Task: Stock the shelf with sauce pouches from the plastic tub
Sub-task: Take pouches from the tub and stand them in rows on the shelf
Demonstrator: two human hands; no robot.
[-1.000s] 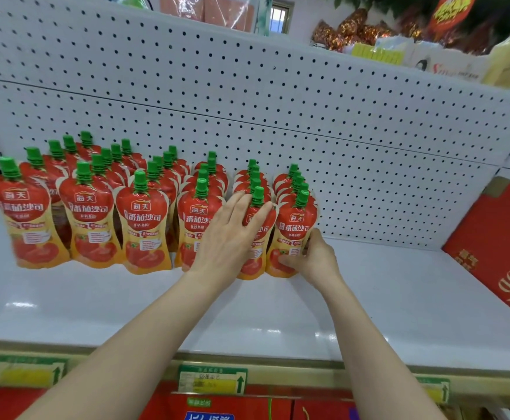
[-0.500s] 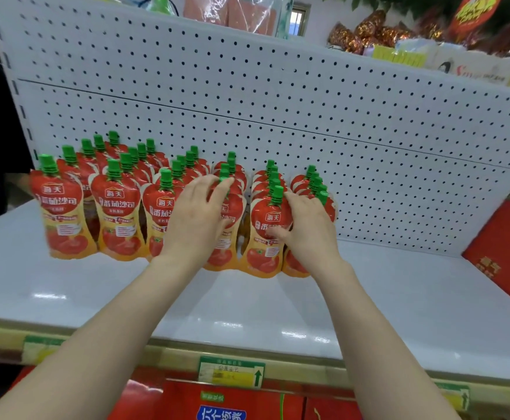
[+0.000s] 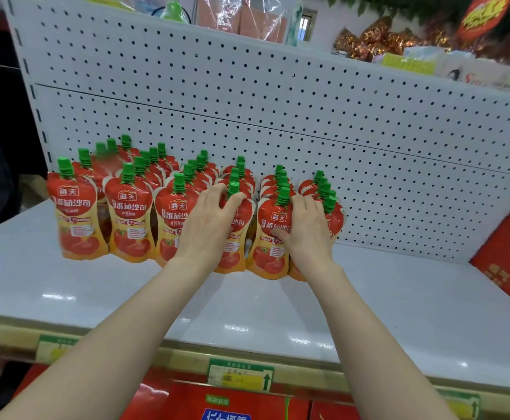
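The sauce pouches point(image 3: 132, 219) stand in rows on the white shelf point(image 3: 96, 298) (tub out of view). The left hand point(image 3: 209, 225) pinches one front pouch's green cap point(image 3: 233, 188); the right hand point(image 3: 306, 227) lies open across the neighbouring fronts. Best to nudge gently, keeping faces flush and upright.

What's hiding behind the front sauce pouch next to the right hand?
Behind that front pouch more pouches stand in a line toward the pegboard. Only their green caps and red tops show; their labels are covered.
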